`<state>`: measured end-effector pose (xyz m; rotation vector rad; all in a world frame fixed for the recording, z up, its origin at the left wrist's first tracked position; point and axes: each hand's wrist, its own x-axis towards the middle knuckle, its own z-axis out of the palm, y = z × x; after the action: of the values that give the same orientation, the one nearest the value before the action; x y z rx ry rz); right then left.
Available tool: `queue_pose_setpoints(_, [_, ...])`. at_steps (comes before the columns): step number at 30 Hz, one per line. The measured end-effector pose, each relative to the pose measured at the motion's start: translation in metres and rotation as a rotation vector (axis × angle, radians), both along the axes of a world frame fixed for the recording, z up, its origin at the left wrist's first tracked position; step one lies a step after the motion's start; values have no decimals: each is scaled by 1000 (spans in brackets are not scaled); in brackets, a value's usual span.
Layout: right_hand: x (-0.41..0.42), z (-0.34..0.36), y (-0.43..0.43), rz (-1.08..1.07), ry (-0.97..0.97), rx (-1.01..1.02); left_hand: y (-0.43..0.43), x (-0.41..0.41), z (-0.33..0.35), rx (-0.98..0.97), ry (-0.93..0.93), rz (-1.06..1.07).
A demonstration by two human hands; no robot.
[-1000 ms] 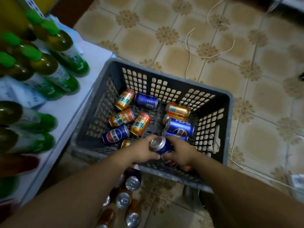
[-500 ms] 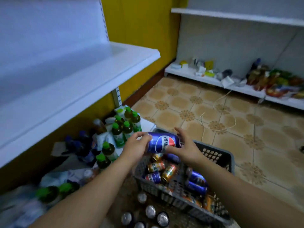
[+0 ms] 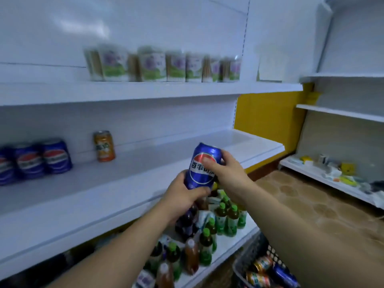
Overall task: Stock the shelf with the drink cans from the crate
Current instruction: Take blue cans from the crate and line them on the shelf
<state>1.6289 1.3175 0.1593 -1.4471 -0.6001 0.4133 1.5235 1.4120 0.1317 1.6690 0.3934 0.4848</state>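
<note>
A blue Pepsi can [image 3: 202, 163] is held upright in front of the middle white shelf [image 3: 128, 173]. My left hand [image 3: 185, 196] grips its lower part from below, and my right hand [image 3: 225, 173] holds its upper right side, thumb across the logo. On that shelf stand three blue Pepsi cans [image 3: 35, 159] at the far left and one orange can [image 3: 104, 145] beside them. The grey crate [image 3: 249, 254] shows at the bottom right with several orange and blue cans [image 3: 268, 271] lying inside.
The shelf above carries a row of pale packs [image 3: 164, 64]. The lowest shelf holds green-capped bottles [image 3: 224, 217] and other drinks. White shelves with small items [image 3: 332, 169] line the right wall. Patterned floor tiles [image 3: 301, 196] lie between.
Both hands lifted the Pepsi can out of the crate and up to the middle shelf, turning it from lying to upright. The view rose from the crate to the shelves.
</note>
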Motion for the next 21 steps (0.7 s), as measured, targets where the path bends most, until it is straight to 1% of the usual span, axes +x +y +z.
queue_pose_setpoints(3, [-42, 17, 39, 163, -86, -58, 36, -48, 11, 79, 51, 40])
queue_pose_setpoints(6, [-83, 22, 78, 252, -159, -83, 79, -100, 13, 202, 194, 81])
queue_pose_setpoints(8, [-108, 20, 103, 314, -185, -91, 110, -138, 11, 335, 347, 157])
queue_pose_setpoints(11, [-141, 12, 139, 415, -174, -113, 154, -197, 2, 488, 628, 304])
queue_pose_setpoints(14, [-167, 2, 171, 484, -162, -121, 190, -251, -5, 647, 877, 348])
queue_pose_setpoints(16, [-179, -3, 190, 516, -160, -124, 208, -282, -8, 691, 992, 397])
queue_pose_setpoints(18, [-190, -9, 208, 547, -166, -135, 220, -309, -11, 696, 1083, 449])
queue_pose_setpoints(21, [-202, -17, 235, 582, -167, -130, 226, -329, -22, 689, 1166, 461])
